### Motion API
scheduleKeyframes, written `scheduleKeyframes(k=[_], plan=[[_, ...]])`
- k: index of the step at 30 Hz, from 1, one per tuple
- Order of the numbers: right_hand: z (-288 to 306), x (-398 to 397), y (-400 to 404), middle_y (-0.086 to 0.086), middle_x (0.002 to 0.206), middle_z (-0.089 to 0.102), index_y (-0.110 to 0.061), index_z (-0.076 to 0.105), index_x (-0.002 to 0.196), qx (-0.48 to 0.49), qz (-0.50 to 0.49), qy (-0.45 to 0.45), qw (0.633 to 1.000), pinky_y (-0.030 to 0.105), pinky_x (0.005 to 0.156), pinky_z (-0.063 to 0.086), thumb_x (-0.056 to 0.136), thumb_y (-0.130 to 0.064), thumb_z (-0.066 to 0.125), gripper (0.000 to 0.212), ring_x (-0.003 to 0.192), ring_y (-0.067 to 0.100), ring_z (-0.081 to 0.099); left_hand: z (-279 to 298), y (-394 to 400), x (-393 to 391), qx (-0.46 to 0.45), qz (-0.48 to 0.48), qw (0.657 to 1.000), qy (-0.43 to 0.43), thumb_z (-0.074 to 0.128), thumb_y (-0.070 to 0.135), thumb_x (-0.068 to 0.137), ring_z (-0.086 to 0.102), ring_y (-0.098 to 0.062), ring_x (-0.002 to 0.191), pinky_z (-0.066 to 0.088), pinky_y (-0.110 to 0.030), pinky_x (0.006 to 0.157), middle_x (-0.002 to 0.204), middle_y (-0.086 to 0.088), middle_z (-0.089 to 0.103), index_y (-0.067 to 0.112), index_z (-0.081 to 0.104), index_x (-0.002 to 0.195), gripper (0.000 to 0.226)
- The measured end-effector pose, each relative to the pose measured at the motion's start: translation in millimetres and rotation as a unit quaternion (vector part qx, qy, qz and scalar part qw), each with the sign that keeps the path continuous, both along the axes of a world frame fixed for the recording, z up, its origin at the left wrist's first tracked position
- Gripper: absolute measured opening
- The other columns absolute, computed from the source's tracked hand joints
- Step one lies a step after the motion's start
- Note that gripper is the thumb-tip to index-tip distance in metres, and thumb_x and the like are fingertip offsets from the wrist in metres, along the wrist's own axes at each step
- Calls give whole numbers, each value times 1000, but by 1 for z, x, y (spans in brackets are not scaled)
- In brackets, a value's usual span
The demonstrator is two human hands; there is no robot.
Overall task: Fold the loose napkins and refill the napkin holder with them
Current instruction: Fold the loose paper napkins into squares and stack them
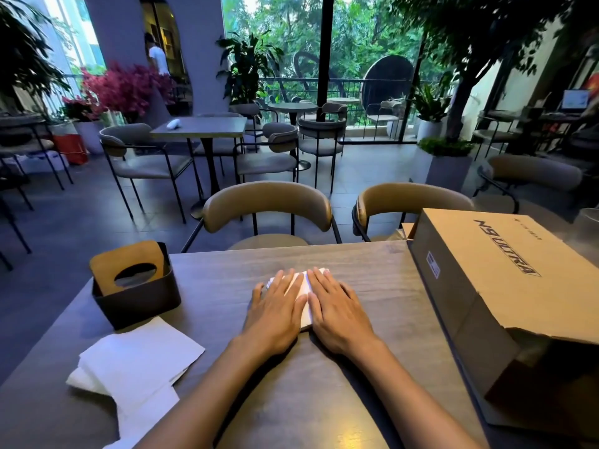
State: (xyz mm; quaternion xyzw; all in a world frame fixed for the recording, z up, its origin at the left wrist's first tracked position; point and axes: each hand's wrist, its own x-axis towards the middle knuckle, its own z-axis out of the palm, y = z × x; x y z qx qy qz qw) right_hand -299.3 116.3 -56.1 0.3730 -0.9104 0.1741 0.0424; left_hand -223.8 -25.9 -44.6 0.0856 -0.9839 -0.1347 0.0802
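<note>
The left hand (275, 311) lies flat with its fingers spread, palm down on a white napkin (303, 294) at the middle of the tabletop (372, 273); it pinches nothing. Far to its left stands the dark napkin holder (137, 298), a tan cover with an oval opening tilted up in it, and nearer the viewer a loose heap of unfolded white napkins (136, 361) lies just in front of that holder. The right hand (337, 311) is likewise flat and spread, pressing the napkin's right half, thumbs nearly meeting over a pale ridge. Further right sits a long cardboard box (499, 286). The step in hand looks like pressing a fold flat. Next the napkin probably wants lifting and carrying left into the holder. It is mostly hidden; what shows looks thin, creased and several layers deep.
</note>
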Motion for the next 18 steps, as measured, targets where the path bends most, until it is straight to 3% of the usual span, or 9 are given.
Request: scheduleKeyframes(k=[3, 6, 10, 13, 15, 18], plan=[[1, 2, 0, -5, 168, 6, -20, 8, 161, 5, -8, -10, 1000, 28, 122, 1, 91, -49, -8, 78, 154, 7, -1, -9, -2, 1, 3, 4, 1000, -6, 9, 46, 105, -7, -7, 152, -1, -37, 122, 166, 10, 0, 31, 3, 158, 56], [4, 4, -1, -3, 168, 0, -17, 4, 161, -4, -20, -55, 998, 30, 124, 0, 106, -40, 12, 60, 154, 9, -2, -9, -1, 1, 15, 12, 1000, -5, 8, 46, 105, -10, -5, 151, -2, -36, 123, 166, 12, -5, 30, -3, 158, 57], [5, 3, -1, 4, 168, 6, -12, 8, 161, -31, -52, -83, 995, 29, 124, 2, 108, -38, 19, 60, 154, 12, 4, -12, 0, 2, 24, 15, 999, 19, 10, 48, 104, -9, -4, 151, -3, -33, 122, 166, 11, -3, 28, -2, 158, 59], [4, 2, 0, 0, 168, 12, -17, 14, 161, -95, -72, -113, 986, 28, 123, 6, 107, -44, 24, 61, 154, 11, 9, -13, -3, 3, 69, 37, 993, 93, 22, 53, 103, -4, -5, 151, 2, -37, 121, 165, 12, 11, 31, 21, 156, 57], [6, 4, 2, -3, 166, 21, -20, 21, 159, -173, -89, -130, 972, 30, 121, 15, 106, -47, 31, 61, 151, 13, 20, -8, -3, 7, 142, 62, 975, 159, 34, 50, 103, 18, -8, 149, 14, -36, 114, 156, 13, 33, 35, 43, 144, 44], [13, 15, 10, -1, 144, 50, -20, 47, 144, -285, -80, -78, 952, 31, 111, 37, 104, -34, 46, 43, 131, 15, 46, -1, -6, 28, 212, 74, 951, 214, 52, 37, 99, 49, -3, 120, 29, -30, 98, 130, 16, 55, 37, 61, 118, 21]])
